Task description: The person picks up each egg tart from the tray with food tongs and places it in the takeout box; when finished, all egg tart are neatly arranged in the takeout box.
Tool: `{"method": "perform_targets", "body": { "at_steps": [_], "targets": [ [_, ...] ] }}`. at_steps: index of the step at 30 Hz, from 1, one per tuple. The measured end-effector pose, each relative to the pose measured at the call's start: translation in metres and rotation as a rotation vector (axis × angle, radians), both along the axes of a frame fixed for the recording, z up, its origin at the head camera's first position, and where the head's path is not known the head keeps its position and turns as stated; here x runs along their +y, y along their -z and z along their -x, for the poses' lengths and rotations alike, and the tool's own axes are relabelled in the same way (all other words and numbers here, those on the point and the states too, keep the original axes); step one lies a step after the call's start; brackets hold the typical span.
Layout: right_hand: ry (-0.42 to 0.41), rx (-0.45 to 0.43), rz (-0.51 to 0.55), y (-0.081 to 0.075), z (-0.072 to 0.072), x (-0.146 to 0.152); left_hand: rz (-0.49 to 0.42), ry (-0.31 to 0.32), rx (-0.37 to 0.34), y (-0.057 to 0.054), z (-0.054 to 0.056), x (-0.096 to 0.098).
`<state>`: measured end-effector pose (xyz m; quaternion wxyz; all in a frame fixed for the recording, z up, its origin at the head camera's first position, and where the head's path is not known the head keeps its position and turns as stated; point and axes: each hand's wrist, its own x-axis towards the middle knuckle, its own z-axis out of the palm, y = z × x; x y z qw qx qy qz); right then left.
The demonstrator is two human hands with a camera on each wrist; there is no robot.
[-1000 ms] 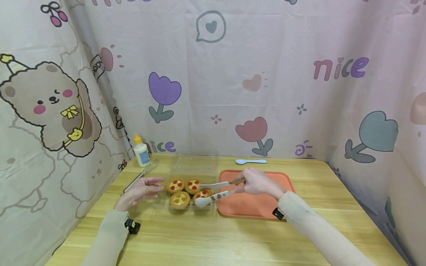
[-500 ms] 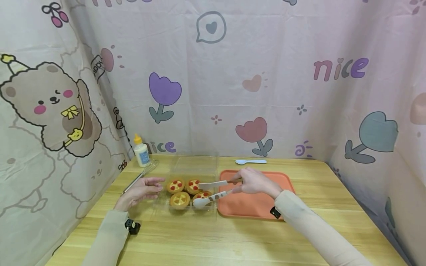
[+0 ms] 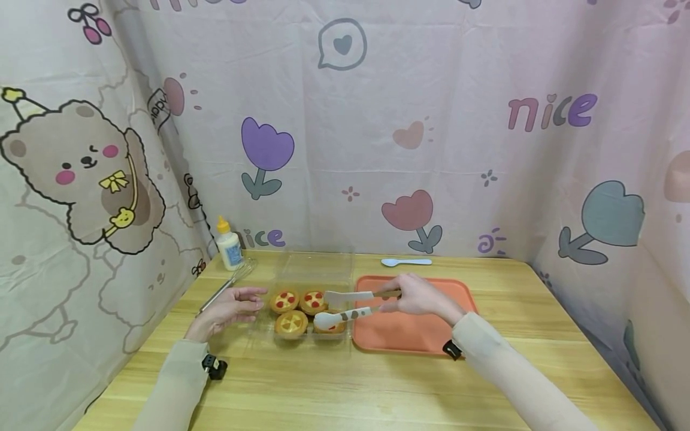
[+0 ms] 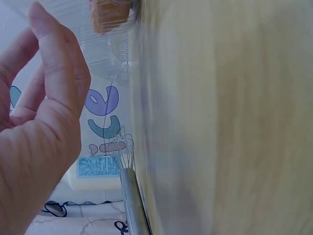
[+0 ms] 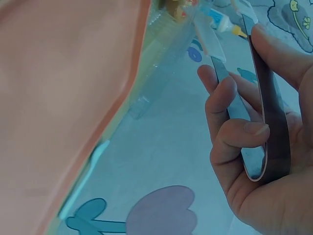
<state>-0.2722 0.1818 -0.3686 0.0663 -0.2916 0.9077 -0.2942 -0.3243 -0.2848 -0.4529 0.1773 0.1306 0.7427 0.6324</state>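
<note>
My right hand (image 3: 415, 294) grips a pair of tongs (image 3: 353, 296) by the bent end, also plain in the right wrist view. The pale tips of the tongs are spread apart over the front right egg tart (image 3: 338, 328) and partly cover it. That tart sits in a clear plastic box (image 3: 318, 266) with its lid raised at the back. Beside it are a tart with yellow pieces (image 3: 291, 324) and two red-topped tarts (image 3: 283, 301) behind. My left hand (image 3: 229, 308), fingers loosely bent, hovers at the box's left side; I cannot tell whether it touches.
An orange tray (image 3: 399, 335) lies right of the box, under my right hand. A light blue spoon (image 3: 406, 261) is behind the tray. At the back left stand a glue bottle (image 3: 230, 248) and a whisk (image 3: 221, 293) lying beside it. Printed curtains enclose the table.
The tongs first shifted slightly left, then rose a little and went back right with my right hand. The tarts look unmoved. My left hand stays in place.
</note>
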Motion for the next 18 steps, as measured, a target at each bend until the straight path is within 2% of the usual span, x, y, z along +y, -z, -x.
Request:
{"method": "perform_targets", "body": {
  "at_steps": [4,7,13,18],
  "targets": [
    [0.005,-0.011,0.048,0.009,-0.002,0.005,-0.003,0.006,0.001,0.000,0.001,0.000],
    [0.052,-0.008,0.090,0.016,-0.004,0.009,0.000,0.012,0.002,0.000,0.001,0.000],
    [0.120,0.058,0.128,0.026,-0.007,0.016,0.017,-0.004,0.007,0.000,0.001,0.000],
    [0.124,0.084,0.186,0.034,-0.009,0.023,0.016,-0.003,0.008,0.000,0.001,0.000]
  ]
}}
